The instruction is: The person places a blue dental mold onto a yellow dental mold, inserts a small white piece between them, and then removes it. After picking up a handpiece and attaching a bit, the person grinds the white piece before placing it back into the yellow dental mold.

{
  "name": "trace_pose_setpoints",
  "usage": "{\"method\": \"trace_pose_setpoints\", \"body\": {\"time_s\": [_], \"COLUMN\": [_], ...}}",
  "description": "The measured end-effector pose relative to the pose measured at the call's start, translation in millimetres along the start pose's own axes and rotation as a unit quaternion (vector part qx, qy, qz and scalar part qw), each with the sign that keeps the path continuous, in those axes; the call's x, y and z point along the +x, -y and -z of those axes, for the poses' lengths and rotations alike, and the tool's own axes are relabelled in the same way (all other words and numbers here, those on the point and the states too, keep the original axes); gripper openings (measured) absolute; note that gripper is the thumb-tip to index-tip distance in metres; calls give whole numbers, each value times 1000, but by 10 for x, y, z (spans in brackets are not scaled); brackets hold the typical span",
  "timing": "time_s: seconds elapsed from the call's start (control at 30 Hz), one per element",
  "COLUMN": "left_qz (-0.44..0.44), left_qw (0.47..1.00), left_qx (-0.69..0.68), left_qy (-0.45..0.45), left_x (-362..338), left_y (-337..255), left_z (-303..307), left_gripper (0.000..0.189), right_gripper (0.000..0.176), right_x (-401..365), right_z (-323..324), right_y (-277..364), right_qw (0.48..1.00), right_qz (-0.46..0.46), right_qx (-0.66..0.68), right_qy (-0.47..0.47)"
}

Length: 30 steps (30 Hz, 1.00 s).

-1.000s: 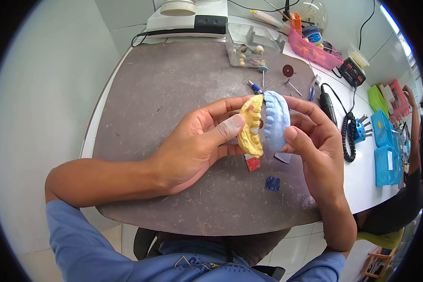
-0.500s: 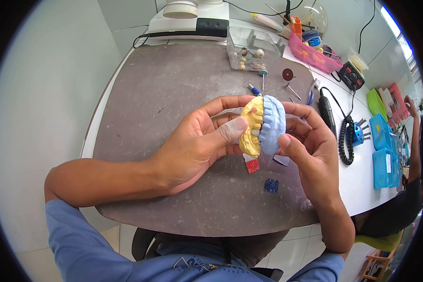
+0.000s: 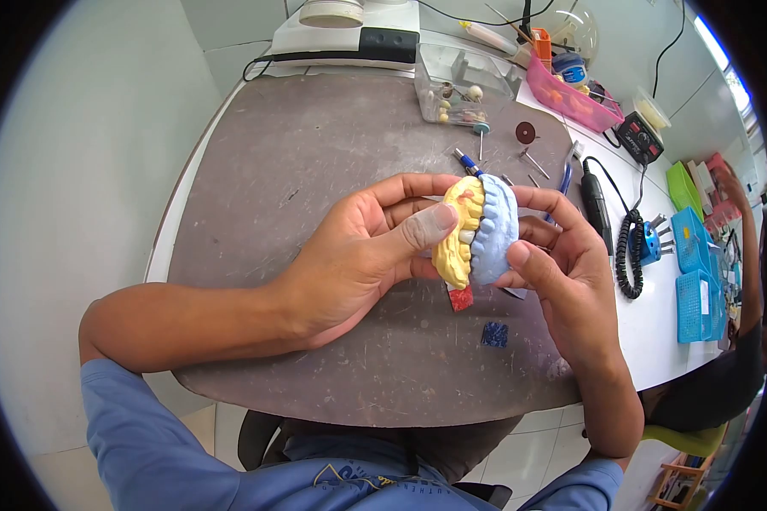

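A yellow dental cast (image 3: 453, 255) and a blue dental cast (image 3: 501, 223) are held upright, their teeth facing and meeting. One whitish tooth shows in the yellow row. My left hand (image 3: 379, 238) grips the yellow cast, thumb across its front and fingers behind. On the right, my right hand (image 3: 562, 260) has the blue cast between thumb and fingers. Just below the casts lies a red patterned piece (image 3: 461, 298), partly hidden. A dark blue square (image 3: 495, 334) lies lower on the grey-brown mat (image 3: 256, 170).
Behind the hands are a clear box (image 3: 443, 85) of small parts, a cutting disc (image 3: 526, 132) and a pink basket (image 3: 562, 94). A handpiece (image 3: 595, 200), blue bur holder (image 3: 649, 243) and blue baskets (image 3: 694, 307) stand right. A co-worker's arm (image 3: 750, 255) shows far right.
The two casts have turned slightly in my hands, showing more of the yellow cast's outer side. The co-worker's hand at far right has moved slightly left and down.
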<state>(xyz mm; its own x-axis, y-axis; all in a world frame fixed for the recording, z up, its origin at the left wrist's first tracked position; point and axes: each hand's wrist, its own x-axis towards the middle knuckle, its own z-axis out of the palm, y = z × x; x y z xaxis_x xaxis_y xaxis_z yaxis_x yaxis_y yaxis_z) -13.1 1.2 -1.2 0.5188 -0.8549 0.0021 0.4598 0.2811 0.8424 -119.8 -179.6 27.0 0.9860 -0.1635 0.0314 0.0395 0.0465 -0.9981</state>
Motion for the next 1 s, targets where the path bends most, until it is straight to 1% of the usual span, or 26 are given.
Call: {"method": "trace_pose_setpoints", "body": {"time_s": [0.17, 0.5, 0.7, 0.8, 0.87, 1.0], "left_qz": [4, 9, 10, 5, 0, 0], "left_qw": [1000, 999, 998, 996, 998, 998], "left_qx": [10, 28, 56, 91, 63, 67], "left_qy": [-10, -17, -17, -24, -20, -23], "left_x": [-6, -13, -24, -34, -39, -43], "left_y": [-13, -18, -22, -30, -30, -31], "left_z": [-23, -16, -24, -38, -40, -87], "left_gripper": [50, 54, 54, 53, 51, 50], "right_gripper": [43, 44, 45, 45, 45, 44], "right_x": [-7, -2, -7, -4, 3, 13], "right_z": [1, -4, 1, 3, 38, 84], "right_y": [7, 19, 15, 23, 9, -11], "right_qw": [1000, 1000, 1000, 1000, 1000, 999], "right_qz": [-19, -22, -10, -7, 3, 33], "right_qx": [8, 14, 16, 8, -23, -35], "right_qy": [-5, -4, 2, -2, 5, -3]}}
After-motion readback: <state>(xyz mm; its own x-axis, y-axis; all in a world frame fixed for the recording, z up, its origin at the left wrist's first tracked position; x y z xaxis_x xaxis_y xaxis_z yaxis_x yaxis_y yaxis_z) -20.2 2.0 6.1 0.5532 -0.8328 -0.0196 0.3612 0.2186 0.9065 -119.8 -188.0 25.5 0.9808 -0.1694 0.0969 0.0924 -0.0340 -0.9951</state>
